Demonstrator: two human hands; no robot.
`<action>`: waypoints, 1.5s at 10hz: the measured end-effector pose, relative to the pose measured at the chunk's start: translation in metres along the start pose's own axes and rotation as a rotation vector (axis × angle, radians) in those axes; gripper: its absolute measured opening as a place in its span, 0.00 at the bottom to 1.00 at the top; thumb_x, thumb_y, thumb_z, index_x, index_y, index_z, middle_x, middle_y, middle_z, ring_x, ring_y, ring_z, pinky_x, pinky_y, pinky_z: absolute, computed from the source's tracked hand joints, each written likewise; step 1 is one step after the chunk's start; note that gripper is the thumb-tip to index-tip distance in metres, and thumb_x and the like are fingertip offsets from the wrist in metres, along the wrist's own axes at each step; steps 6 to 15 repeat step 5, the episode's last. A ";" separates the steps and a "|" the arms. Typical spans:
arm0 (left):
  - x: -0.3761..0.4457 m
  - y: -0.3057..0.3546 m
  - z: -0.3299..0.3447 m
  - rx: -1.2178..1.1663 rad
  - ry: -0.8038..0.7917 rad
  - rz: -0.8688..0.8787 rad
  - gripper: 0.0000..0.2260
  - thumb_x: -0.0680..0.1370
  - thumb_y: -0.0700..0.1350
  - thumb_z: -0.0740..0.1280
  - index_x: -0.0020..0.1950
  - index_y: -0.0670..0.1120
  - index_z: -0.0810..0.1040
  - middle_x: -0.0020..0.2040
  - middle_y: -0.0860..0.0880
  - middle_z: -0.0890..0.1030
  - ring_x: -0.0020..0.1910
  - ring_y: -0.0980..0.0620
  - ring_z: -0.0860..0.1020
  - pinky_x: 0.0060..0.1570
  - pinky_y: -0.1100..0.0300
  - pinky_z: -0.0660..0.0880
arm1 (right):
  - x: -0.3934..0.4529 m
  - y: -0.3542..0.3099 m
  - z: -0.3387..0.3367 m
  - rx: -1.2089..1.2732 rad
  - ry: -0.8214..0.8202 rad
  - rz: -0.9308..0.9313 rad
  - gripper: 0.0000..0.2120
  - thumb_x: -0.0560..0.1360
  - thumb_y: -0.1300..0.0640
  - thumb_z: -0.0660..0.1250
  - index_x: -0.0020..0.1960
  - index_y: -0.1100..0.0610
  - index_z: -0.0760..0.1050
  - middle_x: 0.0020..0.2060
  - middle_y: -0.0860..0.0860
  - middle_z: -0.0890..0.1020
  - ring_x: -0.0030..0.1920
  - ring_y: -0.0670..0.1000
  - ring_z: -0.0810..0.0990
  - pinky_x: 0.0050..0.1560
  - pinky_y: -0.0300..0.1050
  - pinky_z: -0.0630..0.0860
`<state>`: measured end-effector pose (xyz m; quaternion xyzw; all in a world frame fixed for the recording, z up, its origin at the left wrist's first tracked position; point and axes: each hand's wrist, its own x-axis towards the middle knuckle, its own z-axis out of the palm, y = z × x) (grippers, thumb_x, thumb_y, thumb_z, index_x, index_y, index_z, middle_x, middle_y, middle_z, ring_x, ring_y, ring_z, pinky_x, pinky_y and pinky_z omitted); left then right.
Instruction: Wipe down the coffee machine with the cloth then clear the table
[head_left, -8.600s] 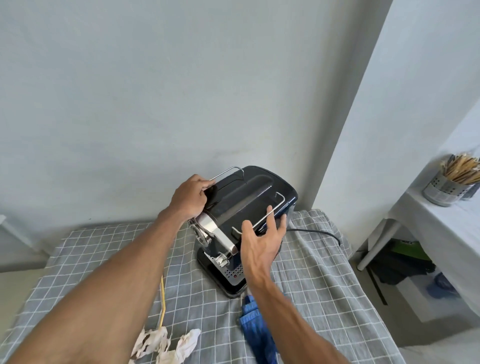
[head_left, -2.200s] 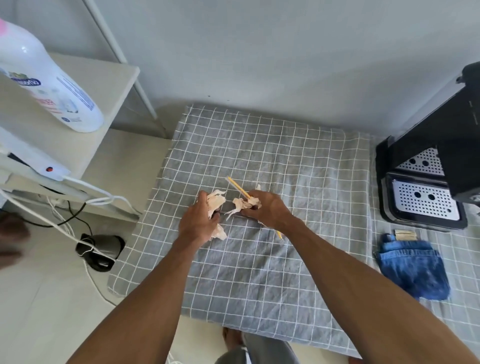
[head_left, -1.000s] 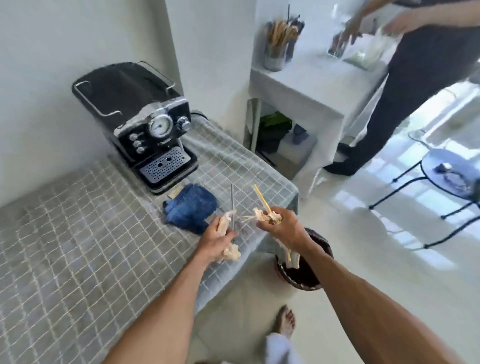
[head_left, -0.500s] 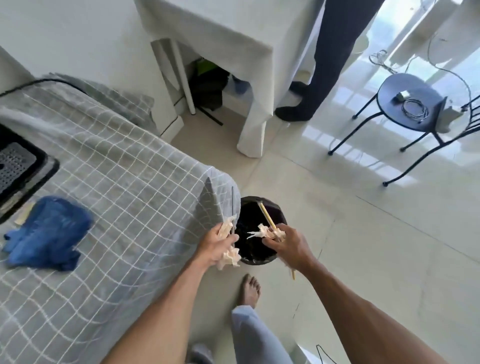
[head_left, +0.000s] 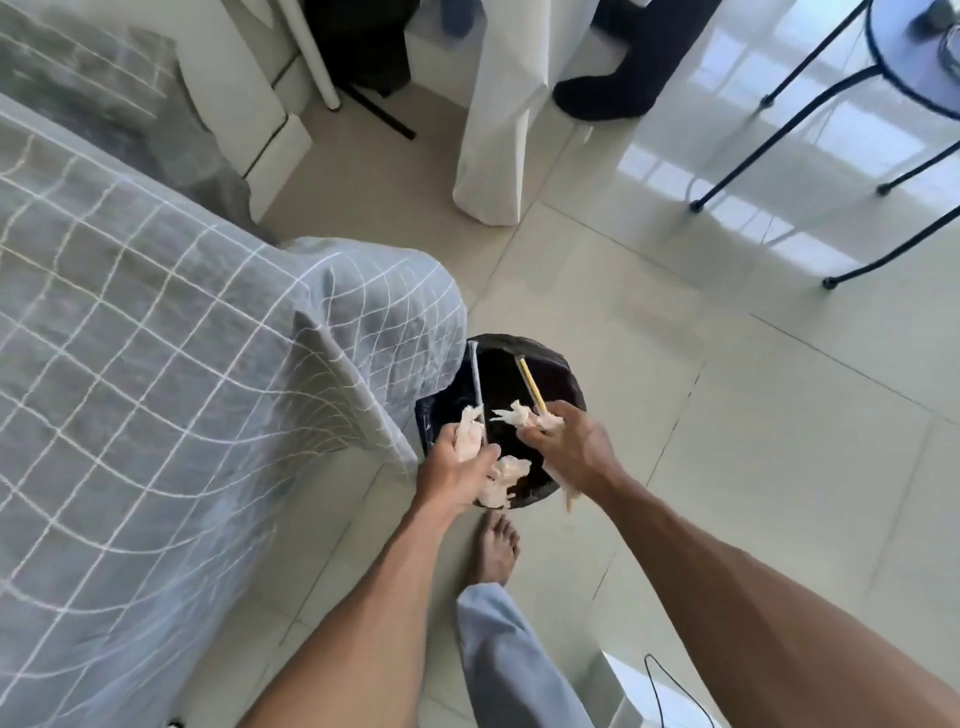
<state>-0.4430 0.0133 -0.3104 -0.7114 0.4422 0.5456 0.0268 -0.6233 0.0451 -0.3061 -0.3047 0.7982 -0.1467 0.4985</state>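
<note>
Both loads are held right over the black bin (head_left: 550, 364) at frame centre: crumpled tissue (head_left: 470, 436) and a grey stick (head_left: 475, 384) gripped in the left hand (head_left: 457, 470), tissue and a yellow stick (head_left: 530, 384) pinched in the right hand (head_left: 569, 447), sticks pointing up-frame, so only a release is judged needed.

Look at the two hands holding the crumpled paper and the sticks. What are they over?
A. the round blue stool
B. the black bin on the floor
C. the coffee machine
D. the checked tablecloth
B: the left hand and the right hand, each gripping crumpled paper and a stick, are over the open black bin beside the table's corner.
</note>
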 end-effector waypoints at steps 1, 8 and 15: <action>0.011 0.002 0.007 -0.062 -0.030 -0.010 0.33 0.69 0.65 0.73 0.71 0.57 0.68 0.57 0.58 0.76 0.54 0.52 0.78 0.56 0.55 0.73 | 0.014 0.003 0.005 0.003 -0.055 -0.009 0.36 0.75 0.45 0.76 0.79 0.47 0.66 0.62 0.50 0.74 0.62 0.50 0.74 0.65 0.48 0.75; -0.054 0.036 -0.035 -0.271 -0.086 0.055 0.32 0.74 0.57 0.72 0.76 0.57 0.67 0.72 0.54 0.74 0.66 0.51 0.75 0.62 0.57 0.69 | -0.038 -0.061 -0.030 0.000 0.038 -0.117 0.23 0.78 0.53 0.72 0.72 0.51 0.75 0.65 0.53 0.80 0.60 0.53 0.80 0.61 0.45 0.77; -0.054 0.036 -0.035 -0.271 -0.086 0.055 0.32 0.74 0.57 0.72 0.76 0.57 0.67 0.72 0.54 0.74 0.66 0.51 0.75 0.62 0.57 0.69 | -0.038 -0.061 -0.030 0.000 0.038 -0.117 0.23 0.78 0.53 0.72 0.72 0.51 0.75 0.65 0.53 0.80 0.60 0.53 0.80 0.61 0.45 0.77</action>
